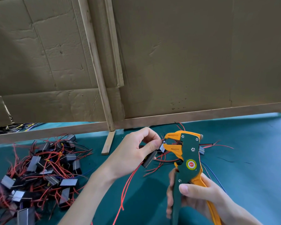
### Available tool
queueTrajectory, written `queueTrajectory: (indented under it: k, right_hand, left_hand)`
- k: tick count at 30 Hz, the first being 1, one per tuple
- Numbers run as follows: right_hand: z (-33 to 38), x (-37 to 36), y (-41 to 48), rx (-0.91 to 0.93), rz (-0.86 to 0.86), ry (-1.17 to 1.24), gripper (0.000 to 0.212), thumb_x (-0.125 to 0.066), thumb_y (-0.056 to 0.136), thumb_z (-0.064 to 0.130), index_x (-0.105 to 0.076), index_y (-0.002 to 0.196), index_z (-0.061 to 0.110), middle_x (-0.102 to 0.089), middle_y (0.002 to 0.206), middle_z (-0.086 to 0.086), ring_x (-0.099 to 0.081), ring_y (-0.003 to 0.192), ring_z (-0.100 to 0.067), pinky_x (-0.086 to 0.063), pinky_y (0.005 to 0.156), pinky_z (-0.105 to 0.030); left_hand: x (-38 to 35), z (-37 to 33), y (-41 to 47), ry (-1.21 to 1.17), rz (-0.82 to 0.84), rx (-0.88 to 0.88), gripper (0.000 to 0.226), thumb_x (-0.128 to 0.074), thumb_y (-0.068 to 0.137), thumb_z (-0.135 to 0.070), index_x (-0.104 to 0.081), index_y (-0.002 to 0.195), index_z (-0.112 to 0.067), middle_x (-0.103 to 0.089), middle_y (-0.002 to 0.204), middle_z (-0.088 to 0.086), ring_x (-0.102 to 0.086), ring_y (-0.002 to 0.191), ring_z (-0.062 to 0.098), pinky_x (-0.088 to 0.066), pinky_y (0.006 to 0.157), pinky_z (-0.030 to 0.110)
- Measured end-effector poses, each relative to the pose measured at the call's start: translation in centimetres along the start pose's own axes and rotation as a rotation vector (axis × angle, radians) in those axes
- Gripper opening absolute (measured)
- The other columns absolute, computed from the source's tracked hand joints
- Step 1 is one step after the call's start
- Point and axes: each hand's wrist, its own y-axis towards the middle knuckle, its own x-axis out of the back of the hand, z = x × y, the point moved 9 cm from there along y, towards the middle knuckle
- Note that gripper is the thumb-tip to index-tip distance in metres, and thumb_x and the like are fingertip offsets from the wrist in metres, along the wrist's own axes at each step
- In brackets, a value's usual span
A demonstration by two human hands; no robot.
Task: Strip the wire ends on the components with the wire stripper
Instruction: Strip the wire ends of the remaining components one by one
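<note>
Left hand (136, 148) in a pinch on the wire (162, 141) of a component (150, 159) at the mouth of the wire stripper (187, 153), right hand (196, 197) in a curled grip around its handles.

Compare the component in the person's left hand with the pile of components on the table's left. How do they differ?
The held component is off the table in the left hand; the pile lies on it. The held component's wire reaches the wire stripper; the pile's wires sprawl tangled. The held component is single; the pile heaps many. Both are dark blocks with red wires.
</note>
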Motion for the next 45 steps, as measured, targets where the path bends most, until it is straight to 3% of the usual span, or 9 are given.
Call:
queueTrajectory:
  k: [7,14,25,32,38,45]
  right_hand:
    - [0.0,-0.2,-0.1,0.001,0.014,-0.021,0.029,-0.070,0.081,0.017,-0.056,0.100,0.000,-0.062,0.087,-0.032,-0.063,0.079,-0.043,-0.053,0.077,-0.052]
    - [-0.2,-0.1,-0.1,0.001,0.031,-0.020,0.039,-0.076,0.081,0.023,-0.054,0.101,-0.001,-0.061,0.086,-0.033,-0.064,0.079,-0.043,-0.053,0.076,-0.051]
    - [0.0,0.0,-0.1,0.007,0.049,-0.039,0.031,-0.073,0.086,0.021,-0.055,0.101,0.001,-0.062,0.087,-0.032,-0.065,0.080,-0.042,-0.054,0.070,-0.035]
    - [-0.7,0.5,-0.2,-0.022,0.008,-0.067,0.037,-0.075,0.084,0.023,-0.055,0.104,0.000,-0.062,0.088,-0.033,-0.063,0.081,-0.044,-0.052,0.077,-0.049]
    - [-0.4,-0.1,-0.2,-0.009,0.032,-0.049,0.033,-0.076,0.084,0.023,-0.057,0.100,0.001,-0.062,0.085,-0.032,-0.064,0.077,-0.041,-0.054,0.072,-0.043]
    - [-0.3,0.3,-0.2,-0.006,-0.036,-0.078,0.051,-0.081,0.078,0.026,-0.046,0.100,-0.004,-0.059,0.075,-0.029,-0.060,0.069,-0.038,-0.054,0.068,-0.047]
  left_hand:
    - [0.1,-0.2,-0.1,-0.020,-0.002,0.012,0.012,-0.060,0.093,-0.024,-0.061,0.082,-0.025,-0.061,0.072,-0.016,-0.063,0.065,0.006,-0.045,0.060,0.014]
    - [0.3,-0.5,-0.2,0.012,-0.007,0.026,0.013,-0.063,0.092,-0.023,-0.063,0.080,-0.024,-0.063,0.072,-0.018,-0.060,0.066,0.001,-0.044,0.063,0.012]
    - [0.5,-0.9,-0.2,0.017,-0.022,0.042,0.013,-0.065,0.091,-0.022,-0.064,0.078,-0.022,-0.064,0.071,-0.016,-0.063,0.063,0.003,-0.045,0.060,0.013]
    - [0.6,-1.2,-0.3,0.059,-0.021,0.041,0.016,-0.065,0.090,-0.022,-0.065,0.075,-0.027,-0.064,0.068,-0.021,-0.060,0.063,-0.004,-0.042,0.061,0.008]
    - [0.9,-1.2,-0.2,0.063,-0.021,0.034,0.016,-0.068,0.088,-0.020,-0.066,0.073,-0.027,-0.066,0.068,-0.021,-0.060,0.065,-0.004,-0.042,0.064,0.009]
    - [1.0,-1.3,-0.2,0.065,-0.025,0.020,0.015,-0.069,0.086,-0.020,-0.067,0.073,-0.027,-0.067,0.068,-0.020,-0.060,0.065,-0.005,-0.042,0.065,0.009]
